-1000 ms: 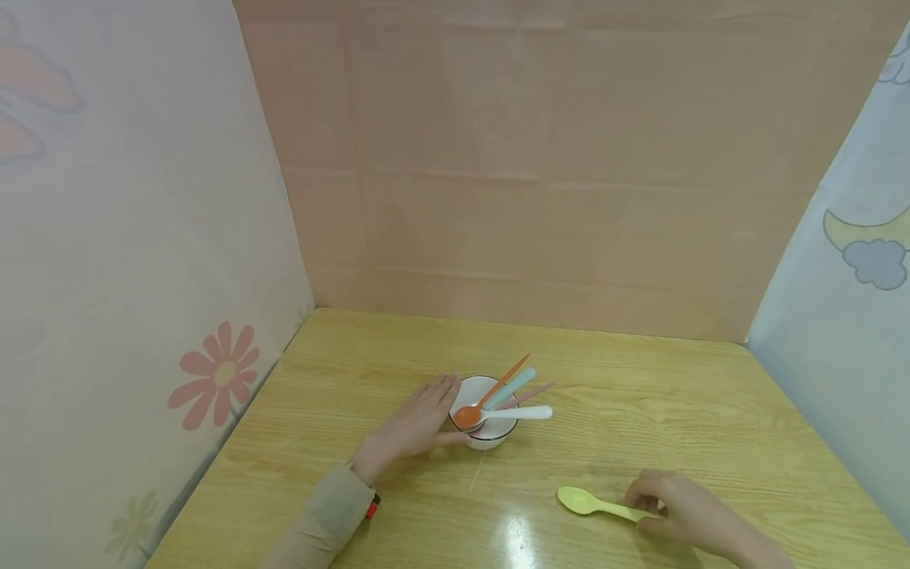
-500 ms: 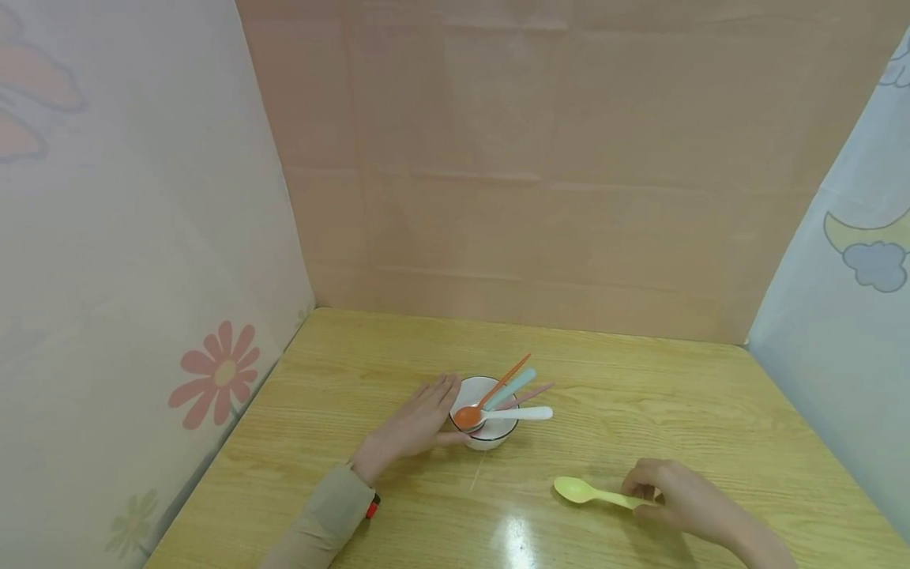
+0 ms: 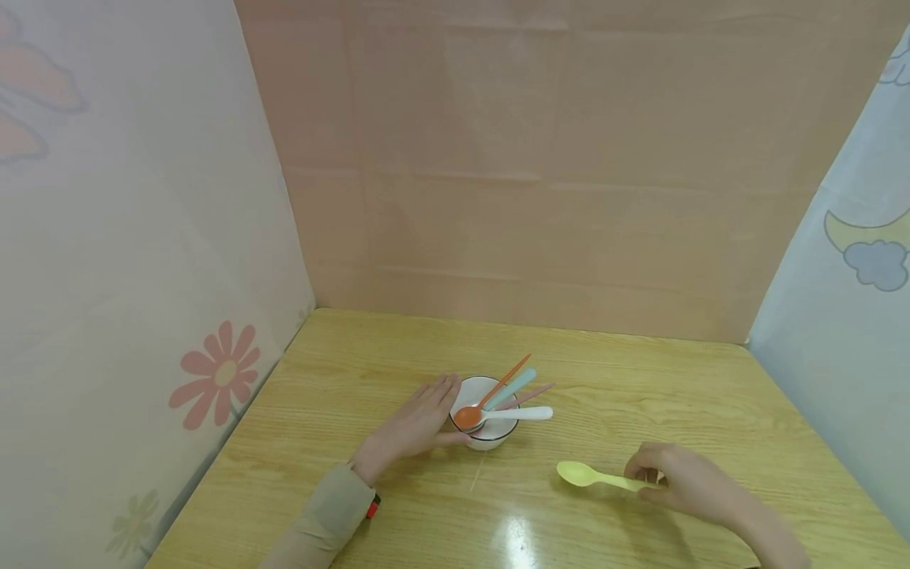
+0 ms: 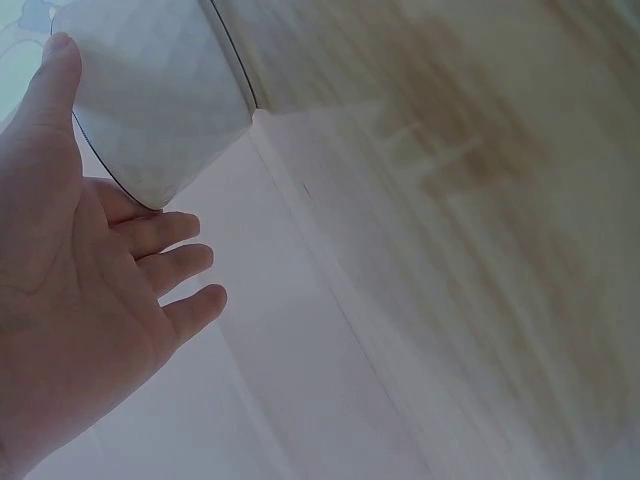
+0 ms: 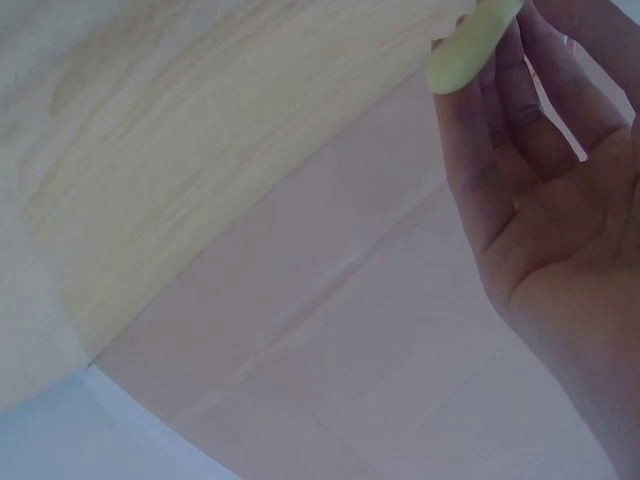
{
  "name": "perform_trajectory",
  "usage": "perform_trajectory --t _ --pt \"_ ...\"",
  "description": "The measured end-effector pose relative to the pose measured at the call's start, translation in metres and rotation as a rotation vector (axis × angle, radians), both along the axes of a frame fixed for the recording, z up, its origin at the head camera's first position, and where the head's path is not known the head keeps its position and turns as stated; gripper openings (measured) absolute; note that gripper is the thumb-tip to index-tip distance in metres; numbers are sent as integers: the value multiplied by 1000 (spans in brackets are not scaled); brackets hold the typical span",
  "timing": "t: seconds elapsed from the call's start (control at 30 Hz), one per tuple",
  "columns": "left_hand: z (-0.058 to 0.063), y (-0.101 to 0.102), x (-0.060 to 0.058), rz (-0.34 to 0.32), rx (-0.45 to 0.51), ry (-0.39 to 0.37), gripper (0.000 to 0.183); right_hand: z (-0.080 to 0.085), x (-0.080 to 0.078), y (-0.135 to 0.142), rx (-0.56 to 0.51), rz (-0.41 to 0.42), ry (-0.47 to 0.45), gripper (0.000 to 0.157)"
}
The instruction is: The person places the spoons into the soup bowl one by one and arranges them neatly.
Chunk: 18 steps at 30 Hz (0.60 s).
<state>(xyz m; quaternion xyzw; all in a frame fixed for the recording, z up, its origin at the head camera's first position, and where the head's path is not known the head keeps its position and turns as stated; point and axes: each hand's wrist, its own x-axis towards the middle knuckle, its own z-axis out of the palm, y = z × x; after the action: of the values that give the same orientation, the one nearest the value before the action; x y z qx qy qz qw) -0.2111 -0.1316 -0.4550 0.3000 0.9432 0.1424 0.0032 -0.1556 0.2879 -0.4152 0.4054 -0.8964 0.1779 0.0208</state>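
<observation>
A white bowl (image 3: 490, 442) with a dark rim holds an orange spoon (image 3: 468, 417), a white spoon (image 3: 526, 413), a light blue handle (image 3: 513, 386) and a pink handle (image 3: 533, 393). My left hand (image 3: 415, 423) rests against the bowl's left side, thumb on the near rim and fairly straight fingers toward the far side. In the left wrist view, thumb and index finger touch the bowl (image 4: 160, 100). To the right, my right hand (image 3: 682, 478) pinches a yellow spoon (image 3: 579, 474) by its handle, the spoon's head pointing left. The right wrist view shows the handle's rounded end (image 5: 465, 60) between the fingers.
Everything stands on a wood-grain table (image 3: 391, 348). A tan panel (image 3: 533, 197) rises behind it, with patterned white sheets at the left (image 3: 142, 237) and right (image 3: 839, 316). A small red and black object (image 3: 373, 506) shows beside the left sleeve (image 3: 320, 506).
My right hand has moved slightly away from the table's near edge, carrying the yellow spoon with it. The left hand and the bowl have stayed in place.
</observation>
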Motion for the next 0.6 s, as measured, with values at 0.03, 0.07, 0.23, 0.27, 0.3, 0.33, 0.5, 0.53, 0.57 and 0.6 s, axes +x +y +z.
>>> perform_trajectory --t 0.03,0.07,0.23,0.27,0.3,0.33,0.5,0.53,0.57,0.6 --pt "0 0 0 -1 -2 3 97 2 -1 1 4 0 -3 27" --pt "0 0 0 -2 -2 4 97 4 -2 1 8 4 -3 27" --pt "1 0 0 -4 1 12 97 13 -9 4 12 35 30 27" --pt "1 0 0 -6 1 16 97 14 -10 4 13 40 51 28" --pt "1 0 0 -8 1 21 97 15 -11 4 11 47 70 28" --pt "1 0 0 -11 1 26 97 17 -12 4 9 49 82 29" --pt "2 -1 1 -15 -2 23 97 26 -15 4 15 54 61 27" --pt "2 -1 1 -15 -2 18 97 28 -16 4 22 47 51 27" --pt "3 -1 1 -14 -2 13 97 31 -17 4 32 44 34 25" --pt "3 -1 1 -15 -1 8 97 33 -18 4 39 38 20 25"
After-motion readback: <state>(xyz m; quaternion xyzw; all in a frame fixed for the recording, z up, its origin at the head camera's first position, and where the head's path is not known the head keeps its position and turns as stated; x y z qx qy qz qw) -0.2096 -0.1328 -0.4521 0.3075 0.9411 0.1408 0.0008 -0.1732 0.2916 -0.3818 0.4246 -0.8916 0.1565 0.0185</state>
